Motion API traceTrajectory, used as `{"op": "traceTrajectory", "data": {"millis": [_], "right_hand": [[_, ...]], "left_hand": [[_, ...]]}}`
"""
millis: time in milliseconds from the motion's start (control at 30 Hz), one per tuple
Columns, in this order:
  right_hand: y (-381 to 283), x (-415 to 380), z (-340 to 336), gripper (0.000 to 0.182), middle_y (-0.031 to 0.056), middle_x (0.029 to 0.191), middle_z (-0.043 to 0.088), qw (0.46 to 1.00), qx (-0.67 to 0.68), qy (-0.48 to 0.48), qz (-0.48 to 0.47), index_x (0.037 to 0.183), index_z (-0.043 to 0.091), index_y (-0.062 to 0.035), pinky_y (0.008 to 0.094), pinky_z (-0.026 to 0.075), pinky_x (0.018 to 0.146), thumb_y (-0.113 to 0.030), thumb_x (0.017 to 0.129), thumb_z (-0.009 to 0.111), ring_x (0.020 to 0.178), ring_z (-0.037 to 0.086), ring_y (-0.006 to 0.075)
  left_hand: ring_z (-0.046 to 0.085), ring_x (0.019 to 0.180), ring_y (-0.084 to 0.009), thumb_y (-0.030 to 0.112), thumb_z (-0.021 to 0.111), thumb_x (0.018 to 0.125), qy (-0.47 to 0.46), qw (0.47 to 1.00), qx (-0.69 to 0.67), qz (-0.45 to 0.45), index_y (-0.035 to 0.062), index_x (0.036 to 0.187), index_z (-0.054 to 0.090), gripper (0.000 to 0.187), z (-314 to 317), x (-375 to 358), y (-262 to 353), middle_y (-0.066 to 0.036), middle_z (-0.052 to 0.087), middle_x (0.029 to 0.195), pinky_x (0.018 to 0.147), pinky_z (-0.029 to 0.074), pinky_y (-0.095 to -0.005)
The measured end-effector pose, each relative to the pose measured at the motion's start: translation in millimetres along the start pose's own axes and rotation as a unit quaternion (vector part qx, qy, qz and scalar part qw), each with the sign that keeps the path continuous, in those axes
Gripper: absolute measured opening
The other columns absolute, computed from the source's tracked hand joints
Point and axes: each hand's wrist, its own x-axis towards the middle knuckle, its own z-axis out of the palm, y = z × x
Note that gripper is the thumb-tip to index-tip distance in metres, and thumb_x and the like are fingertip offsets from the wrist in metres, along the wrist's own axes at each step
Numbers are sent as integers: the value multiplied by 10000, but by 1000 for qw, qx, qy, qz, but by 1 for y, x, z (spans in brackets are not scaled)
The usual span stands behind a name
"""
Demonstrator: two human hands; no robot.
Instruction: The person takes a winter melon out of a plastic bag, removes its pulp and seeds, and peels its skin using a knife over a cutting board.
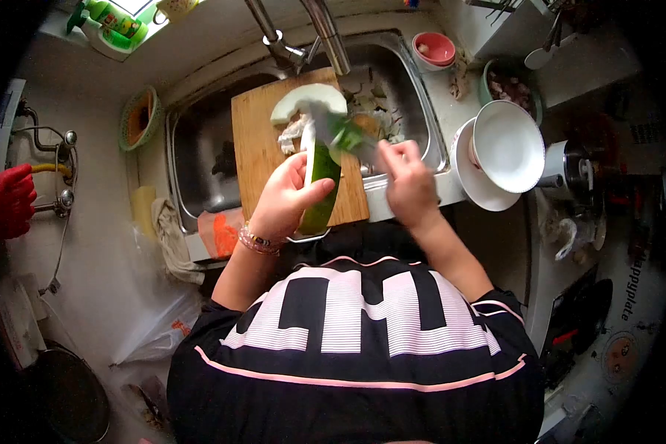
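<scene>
Right now my left hand wraps around the green melon wedge over the cutting board, while my right hand, fingers curled closed, grips a blurred peeler just beside it.

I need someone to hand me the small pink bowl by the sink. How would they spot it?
Find the steel sink with the wooden cutting board across it. Behind its far right corner, right of the tap, sits the small round pink bowl. The big bowls nearer the person are white.
</scene>
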Motion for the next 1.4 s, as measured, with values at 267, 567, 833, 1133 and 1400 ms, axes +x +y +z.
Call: {"op": "traceTrajectory", "data": {"millis": [267, 567, 833, 1133, 1400], "right_hand": [[-50, -1, -26, 367, 112, 981, 586, 981, 29, -61, -183, 1104, 624, 14, 360, 543, 621, -47, 745, 574, 697, 643, 279], [-29, 2, -12, 349, 100, 954, 581, 990, -23, -46, -131, 1115, 620, -2, 378, 539, 604, -34, 775, 550, 685, 642, 290], [-17, 6, -11, 288, 93, 939, 563, 991, -61, -30, -117, 1108, 613, -30, 380, 548, 563, -95, 850, 502, 630, 644, 277], [42, 3, 2, 259, 160, 926, 561, 997, -1, -44, 70, 1068, 623, -74, 449, 503, 684, -54, 859, 471, 799, 615, 373], [-18, -3, -20, 339, 104, 959, 568, 997, -5, 16, -75, 1149, 609, -36, 396, 539, 604, -62, 822, 522, 682, 640, 303]], "left_hand": [[648, 902, -165, 166, 501, 936, 29, 996, -80, -26, 59, 1247, 496, 330, -18, 10, -28, -92, 628, 1091, 747, 561, -289], [620, 985, -196, 265, 501, 951, -8, 955, 225, 193, 40, 1305, 453, 422, -31, 3, -33, -104, 576, 1201, 823, 533, -316], [593, 883, -134, 98, 722, 730, 53, 959, 274, 46, 70, 1051, 589, 349, 3, -5, -2, -15, 625, 935, 791, 484, -279], [515, 1069, -128, 46, 769, 676, -46, 975, 191, 99, -32, 1336, 328, 798, 11, -6, 7, -72, 542, 1144, 931, 418, -270], [540, 1035, -135, 57, 769, 686, -28, 965, 240, 104, 37, 1295, 416, 704, -7, 3, -10, -57, 555, 1158, 891, 442, -276]]}}
